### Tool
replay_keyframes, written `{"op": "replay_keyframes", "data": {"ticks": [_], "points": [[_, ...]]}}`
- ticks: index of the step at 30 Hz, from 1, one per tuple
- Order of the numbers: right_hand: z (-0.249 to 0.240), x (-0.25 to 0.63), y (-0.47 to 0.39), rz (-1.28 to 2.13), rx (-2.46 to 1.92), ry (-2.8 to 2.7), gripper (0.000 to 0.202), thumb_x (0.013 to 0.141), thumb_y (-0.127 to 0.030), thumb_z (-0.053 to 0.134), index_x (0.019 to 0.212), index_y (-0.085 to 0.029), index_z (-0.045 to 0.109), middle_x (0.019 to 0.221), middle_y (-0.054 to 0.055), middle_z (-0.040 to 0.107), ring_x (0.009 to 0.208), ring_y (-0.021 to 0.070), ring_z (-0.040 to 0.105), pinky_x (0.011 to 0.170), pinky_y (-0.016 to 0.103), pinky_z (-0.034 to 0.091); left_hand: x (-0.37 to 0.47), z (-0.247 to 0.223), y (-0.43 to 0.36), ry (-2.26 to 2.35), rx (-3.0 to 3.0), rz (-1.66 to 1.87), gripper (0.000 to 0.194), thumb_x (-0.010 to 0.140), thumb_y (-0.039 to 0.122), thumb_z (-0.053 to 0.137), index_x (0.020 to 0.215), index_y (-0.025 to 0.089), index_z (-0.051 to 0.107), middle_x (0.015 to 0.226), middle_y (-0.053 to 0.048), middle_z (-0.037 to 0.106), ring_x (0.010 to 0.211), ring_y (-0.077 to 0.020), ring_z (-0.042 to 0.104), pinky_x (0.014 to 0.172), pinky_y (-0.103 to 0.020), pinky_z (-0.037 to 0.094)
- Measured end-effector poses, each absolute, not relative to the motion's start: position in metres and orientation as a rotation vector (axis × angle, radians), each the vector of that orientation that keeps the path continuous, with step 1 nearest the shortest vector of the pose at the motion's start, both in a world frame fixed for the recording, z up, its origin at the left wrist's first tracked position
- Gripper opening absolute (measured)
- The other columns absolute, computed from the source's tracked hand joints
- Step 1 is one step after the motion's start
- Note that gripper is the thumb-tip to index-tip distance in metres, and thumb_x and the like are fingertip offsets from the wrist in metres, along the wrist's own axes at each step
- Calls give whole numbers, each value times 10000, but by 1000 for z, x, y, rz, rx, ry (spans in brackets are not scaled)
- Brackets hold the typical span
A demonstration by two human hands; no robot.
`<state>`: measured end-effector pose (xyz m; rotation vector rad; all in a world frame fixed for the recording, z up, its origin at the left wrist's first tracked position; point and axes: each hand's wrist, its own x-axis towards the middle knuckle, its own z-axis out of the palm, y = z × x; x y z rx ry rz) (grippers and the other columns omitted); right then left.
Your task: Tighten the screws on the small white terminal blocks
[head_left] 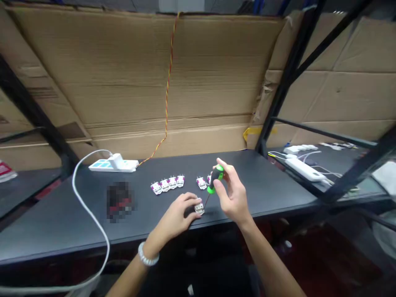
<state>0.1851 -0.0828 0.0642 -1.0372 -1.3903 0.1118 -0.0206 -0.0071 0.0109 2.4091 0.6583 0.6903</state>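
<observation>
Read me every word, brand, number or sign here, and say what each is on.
None readable.
Red-and-white item, left edge: too blurred.
White power strip with blue panels: any marking too small.
Small white-and-purple plastic parts: any marking too small.
Green-and-black screwdriver: no lettering legible.
Black-and-red object: pixelated.

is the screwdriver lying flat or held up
The screwdriver is held up, tilted: handle high in the right hand, shaft slanting down.

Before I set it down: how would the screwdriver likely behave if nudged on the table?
The screwdriver would probably roll, since its handle looks rounded. It may feel handle-heavy, the grip being much thicker than the shaft. That straight, thin shaft looks likely to stay stiff.
</observation>
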Motion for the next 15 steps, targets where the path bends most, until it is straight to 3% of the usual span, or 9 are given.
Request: {"op": "replay_keyframes", "data": {"ticks": [6, 11, 15], "points": [[64, 185, -83, 251, -960, -1387, 493, 1104, -316, 457, 1597, -309, 461, 1404, 122, 651, 1193, 256, 707, 1046, 479, 597, -20, 12, -7, 660, 2399, 684, 320, 976, 285, 754, 1294, 252, 757, 1340, -88, 702, 1253, -270, 666, 1152, -439, 531], [67, 184, -85, -12, -1059, -1377, 436, 977, -329, 714, 1405, -288, 644, 1310, 108, 587, 1150, 260, 651, 980, 449, 591, -21, 10, -7, 656, 2387, 680, 330, 969, 275, 757, 1299, 249, 755, 1342, -94, 699, 1255, -276, 661, 1144, -445, 534], [68, 184, -85, -22, -1077, -1364, 425, 1000, -291, 667, 1424, -295, 633, 1274, 100, 603, 1055, 233, 653, 947, 438, 592, -21, 9, -6, 647, 2386, 693, 325, 981, 302, 742, 1303, 261, 754, 1345, -96, 699, 1256, -281, 661, 1146, -457, 533]]}}
